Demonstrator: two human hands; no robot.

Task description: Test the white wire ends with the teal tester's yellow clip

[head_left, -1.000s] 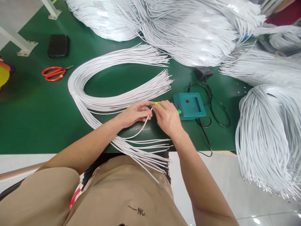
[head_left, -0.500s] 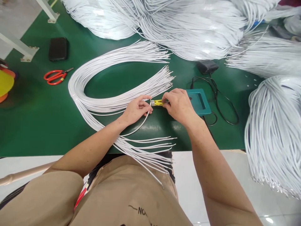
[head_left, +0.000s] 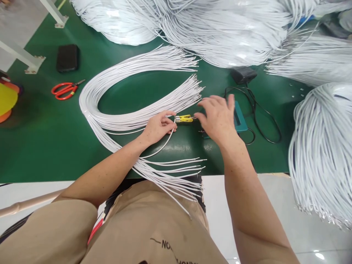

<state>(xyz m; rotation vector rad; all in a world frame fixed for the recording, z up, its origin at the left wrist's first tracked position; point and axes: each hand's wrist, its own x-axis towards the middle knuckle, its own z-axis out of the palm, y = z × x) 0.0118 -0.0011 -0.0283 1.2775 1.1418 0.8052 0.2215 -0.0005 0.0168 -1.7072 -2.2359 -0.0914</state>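
Note:
My left hand (head_left: 159,128) is closed on a single white cable (head_left: 164,146), which curves up from the bundle into its fingers. Right at those fingertips, a yellow clip (head_left: 186,118) with a metal end points to the right. My right hand (head_left: 218,119) is apart from the clip, fingers spread, holding nothing. It hovers over a teal tray-like device (head_left: 241,119) and hides most of it. Behind and left of my left hand lies a looped bundle of white cables (head_left: 92,91). Several loose cable ends (head_left: 176,179) hang over the table's front edge.
Large heaps of white cable (head_left: 225,33) fill the back of the green table (head_left: 41,146), and another bundle (head_left: 321,154) hangs at the right edge. Red-handled cutters (head_left: 64,90) and a black box (head_left: 67,58) lie left. A black adapter (head_left: 243,75) with its cord sits behind the device.
My right hand has let go of the yellow clip, moved right and spread its fingers over the teal device. My left hand has stayed in place with the cable.

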